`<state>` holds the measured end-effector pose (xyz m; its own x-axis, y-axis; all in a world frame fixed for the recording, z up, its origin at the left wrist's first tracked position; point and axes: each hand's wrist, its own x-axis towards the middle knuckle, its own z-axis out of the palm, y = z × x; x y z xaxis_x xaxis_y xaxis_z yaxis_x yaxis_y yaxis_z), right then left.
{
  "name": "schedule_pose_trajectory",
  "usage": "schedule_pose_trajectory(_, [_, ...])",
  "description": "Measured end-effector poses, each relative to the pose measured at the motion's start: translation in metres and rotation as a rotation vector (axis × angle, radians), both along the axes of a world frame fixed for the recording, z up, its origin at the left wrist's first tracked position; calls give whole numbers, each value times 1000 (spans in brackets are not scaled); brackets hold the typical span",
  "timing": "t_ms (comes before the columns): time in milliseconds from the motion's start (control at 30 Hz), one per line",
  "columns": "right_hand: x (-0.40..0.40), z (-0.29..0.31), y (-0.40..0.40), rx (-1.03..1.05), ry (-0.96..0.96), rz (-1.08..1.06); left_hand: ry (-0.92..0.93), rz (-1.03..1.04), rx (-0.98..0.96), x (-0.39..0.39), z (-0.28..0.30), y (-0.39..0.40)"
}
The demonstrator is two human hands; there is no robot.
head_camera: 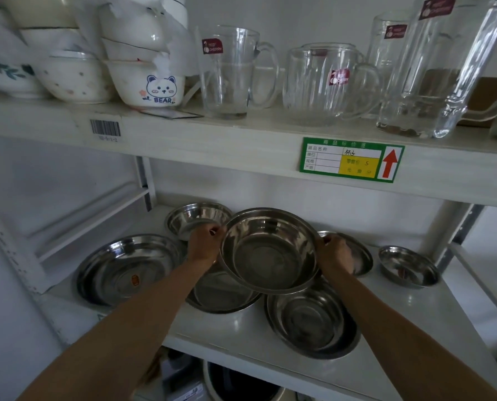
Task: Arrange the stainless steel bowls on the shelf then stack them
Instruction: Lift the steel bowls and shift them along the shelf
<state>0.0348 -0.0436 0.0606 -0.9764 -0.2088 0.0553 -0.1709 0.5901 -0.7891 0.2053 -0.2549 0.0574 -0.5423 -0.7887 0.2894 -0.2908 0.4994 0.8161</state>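
Here, both hands grip one stainless steel bowl (pixel 269 251) by its rim: the left hand (pixel 204 246) is clenched on the left edge, the right hand (pixel 335 254) on the right edge, fingers curled over the lip. The held bowl is tilted, its mouth turned toward the camera, and it is raised clear of the white middle shelf (pixel 241 328).

Directly beneath the left fingers lies a wide shallow bowl (pixel 221 296), partly hidden by the held one. Just behind the left fingers sits a small deep bowl (pixel 196 217). Further left of that hand rests a large flat bowl (pixel 125 267) bearing a small orange sticker.

Behind the right hand, another bowl (pixel 357 253) shows only in part (whether the hand touches it cannot be told). Below the right wrist sits a nested pair of bowls (pixel 312 318) near the shelf's front edge. Well to the right of the right fingers stands a small bowl (pixel 409 266), apart from the rest.

On the upper shelf (pixel 241 140), above both hands, stand glass mugs (pixel 233 73) and ceramic bowls (pixel 149 79); a green price label (pixel 351 159) is fixed to its front edge.
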Motion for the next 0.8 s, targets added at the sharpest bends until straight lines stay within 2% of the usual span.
schedule_pose_trajectory(300, [12, -18, -57, 52, 6, 122, -45, 161, 31, 42, -6, -29])
schedule_pose_trajectory(567, [22, -35, -83, 106, 17, 200, -67, 188, 96, 62, -26, -51])
schedule_pose_trajectory(800, [24, -51, -97, 140, 29, 237, -157, 195, 161, 70, -48, -63])
